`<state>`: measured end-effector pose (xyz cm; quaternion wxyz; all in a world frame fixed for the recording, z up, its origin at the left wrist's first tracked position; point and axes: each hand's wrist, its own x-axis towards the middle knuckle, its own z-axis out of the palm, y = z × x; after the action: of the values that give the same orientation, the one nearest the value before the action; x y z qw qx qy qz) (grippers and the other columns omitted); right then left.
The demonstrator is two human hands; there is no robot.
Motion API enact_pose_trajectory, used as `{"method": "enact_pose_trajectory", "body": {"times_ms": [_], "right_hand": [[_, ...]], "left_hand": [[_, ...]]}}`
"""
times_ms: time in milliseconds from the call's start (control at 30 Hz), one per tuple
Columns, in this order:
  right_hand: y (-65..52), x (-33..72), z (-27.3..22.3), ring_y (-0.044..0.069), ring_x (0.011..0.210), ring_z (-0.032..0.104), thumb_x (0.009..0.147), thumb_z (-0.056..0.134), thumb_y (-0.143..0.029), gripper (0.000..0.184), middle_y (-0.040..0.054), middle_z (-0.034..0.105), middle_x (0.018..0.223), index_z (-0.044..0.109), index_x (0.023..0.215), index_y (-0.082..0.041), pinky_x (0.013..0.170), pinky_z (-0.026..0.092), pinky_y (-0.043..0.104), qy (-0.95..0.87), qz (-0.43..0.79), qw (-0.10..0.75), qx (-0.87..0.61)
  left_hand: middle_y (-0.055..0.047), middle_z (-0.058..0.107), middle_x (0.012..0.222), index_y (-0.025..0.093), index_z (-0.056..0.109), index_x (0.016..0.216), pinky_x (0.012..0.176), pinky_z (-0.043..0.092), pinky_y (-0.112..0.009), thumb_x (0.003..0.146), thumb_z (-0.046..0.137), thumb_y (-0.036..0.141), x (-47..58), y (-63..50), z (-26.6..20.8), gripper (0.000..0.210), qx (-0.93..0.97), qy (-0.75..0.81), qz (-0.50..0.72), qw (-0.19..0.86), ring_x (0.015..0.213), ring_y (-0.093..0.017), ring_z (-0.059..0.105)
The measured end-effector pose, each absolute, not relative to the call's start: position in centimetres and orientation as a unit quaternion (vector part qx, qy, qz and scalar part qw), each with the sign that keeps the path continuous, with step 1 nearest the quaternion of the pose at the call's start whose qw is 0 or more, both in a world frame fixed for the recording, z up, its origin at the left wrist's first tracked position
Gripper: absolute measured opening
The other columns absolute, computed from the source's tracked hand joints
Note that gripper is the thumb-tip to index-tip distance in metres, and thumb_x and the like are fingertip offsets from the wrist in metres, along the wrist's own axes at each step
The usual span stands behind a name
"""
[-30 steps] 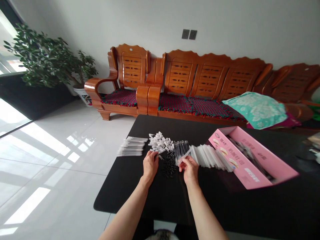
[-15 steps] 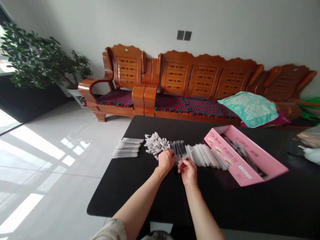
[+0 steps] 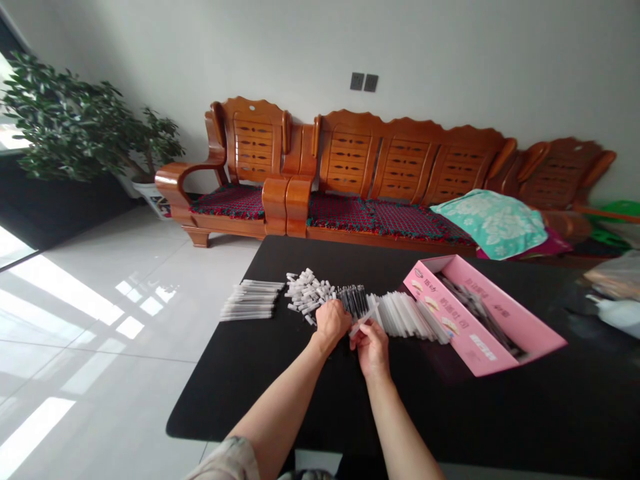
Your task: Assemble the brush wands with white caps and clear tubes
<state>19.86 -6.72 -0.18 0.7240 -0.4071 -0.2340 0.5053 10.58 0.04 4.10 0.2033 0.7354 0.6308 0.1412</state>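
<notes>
My right hand (image 3: 371, 347) pinches a translucent white pen barrel (image 3: 364, 321), tilted up to the right. Close on its left, my left hand (image 3: 332, 321) is closed with fingers curled down; what they hold, if anything, is hidden. Just beyond the hands lies a row of dark pen refills (image 3: 353, 299). A heap of short white pen caps (image 3: 307, 291) sits beyond and left of my left hand. To the right of my right hand, many more translucent pen barrels (image 3: 406, 315) lie side by side. Capped-looking white pens (image 3: 253, 300) are laid in a row at the far left.
A pink box (image 3: 487, 343) with dark slender items inside stands on the right of the black table (image 3: 250, 393). A plastic bag (image 3: 615, 275) lies at the right edge. Behind the table runs a wooden sofa (image 3: 350, 153) with a turquoise pillow (image 3: 493, 223). A potted plant (image 3: 85, 127) stands left.
The view has shifted slightly, so everything sits a little lower and further left. My right hand, still holding the barrel, is slightly closer to my left hand.
</notes>
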Motion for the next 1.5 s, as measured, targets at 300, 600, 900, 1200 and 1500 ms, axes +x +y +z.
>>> {"method": "enact_pose_trajectory", "body": {"times_ms": [300, 600, 900, 1200, 1500], "right_hand": [[-5.9, 20.0, 0.7, 0.013, 0.045, 0.06, 0.065, 0.074, -0.026, 0.018, 0.0024, 0.07, 0.062, 0.062, 0.076, -0.016, 0.037, 0.049, 0.022, -0.241, 0.516, 0.699, -0.432], [-1.8, 20.7, 4.2, 0.016, 0.052, 0.066, 0.062, 0.079, -0.027, 0.026, 0.0047, 0.073, 0.065, 0.062, 0.078, -0.015, 0.045, 0.055, 0.024, -0.261, 0.407, 0.75, -0.451], [-2.2, 20.8, 4.1, 0.016, 0.052, 0.067, 0.063, 0.079, -0.027, 0.026, 0.0051, 0.073, 0.067, 0.063, 0.08, -0.015, 0.047, 0.057, 0.025, -0.266, 0.407, 0.748, -0.452], [-2.3, 20.8, 4.3, 0.016, 0.051, 0.067, 0.063, 0.079, -0.028, 0.026, 0.0048, 0.073, 0.066, 0.063, 0.079, -0.015, 0.045, 0.057, 0.025, -0.272, 0.408, 0.745, -0.453], [-2.9, 19.9, 4.0, 0.017, 0.049, 0.066, 0.065, 0.077, -0.029, 0.024, 0.0045, 0.071, 0.061, 0.063, 0.077, -0.015, 0.044, 0.056, 0.025, -0.3, 0.428, 0.709, -0.473]], "left_hand": [[0.0, 0.064, 0.066, 0.017, 0.064, 0.081, 0.06, 0.038, -0.022, 0.085, 0.052, 0.023, 4.2, -1.5, 3.7, 0.014, 0.738, 0.523, 0.313, 0.289, 0.059, -0.012, 0.057], [0.003, 0.059, 0.067, 0.019, 0.059, 0.084, 0.06, 0.038, -0.021, 0.09, 0.046, 0.027, 0.6, -3.7, 2.1, 0.017, 0.739, 0.452, 0.345, 0.36, 0.055, -0.01, 0.052], [0.002, 0.058, 0.068, 0.019, 0.057, 0.081, 0.062, 0.036, -0.022, 0.088, 0.047, 0.024, 0.4, -3.9, 1.9, 0.013, 0.755, 0.445, 0.336, 0.344, 0.062, -0.012, 0.051], [0.002, 0.061, 0.069, 0.019, 0.06, 0.08, 0.062, 0.037, -0.022, 0.088, 0.048, 0.025, 0.7, -3.9, 2.4, 0.015, 0.758, 0.453, 0.329, 0.334, 0.062, -0.012, 0.054], [0.004, 0.056, 0.059, 0.018, 0.061, 0.081, 0.056, 0.038, -0.021, 0.089, 0.049, 0.03, 0.9, -3.7, 2.5, 0.018, 0.736, 0.455, 0.351, 0.357, 0.053, -0.011, 0.052]]}}
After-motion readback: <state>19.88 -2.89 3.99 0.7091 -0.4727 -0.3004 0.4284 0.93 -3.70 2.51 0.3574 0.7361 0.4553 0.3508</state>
